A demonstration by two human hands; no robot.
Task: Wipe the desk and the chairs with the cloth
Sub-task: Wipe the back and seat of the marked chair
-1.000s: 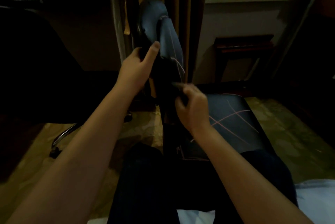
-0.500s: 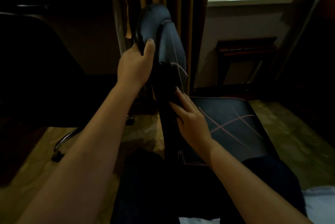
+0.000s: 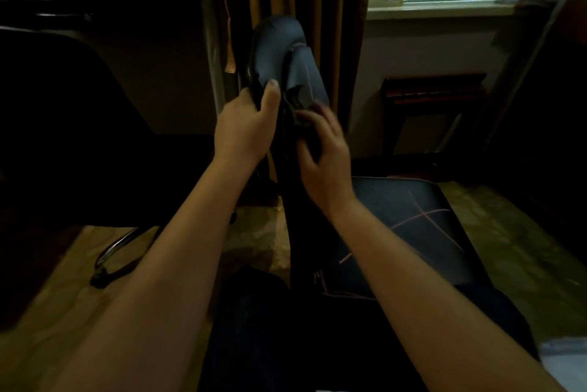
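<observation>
Now, head view: the wiping has climbed the chair's backrest (image 3: 306,77).
Left hand (image 3: 244,128) grips the backrest's left edge just below the headrest (image 3: 273,39), thumb curled across the front to steady it. Right hand (image 3: 320,156) has slid up from low on the backrest, near the seat (image 3: 413,232). Its blurred fingers look spread, pressing what seems to be a dark cloth (image 3: 300,99) against the front. The lower backrest is likely done; headrest and seat remain.
</observation>
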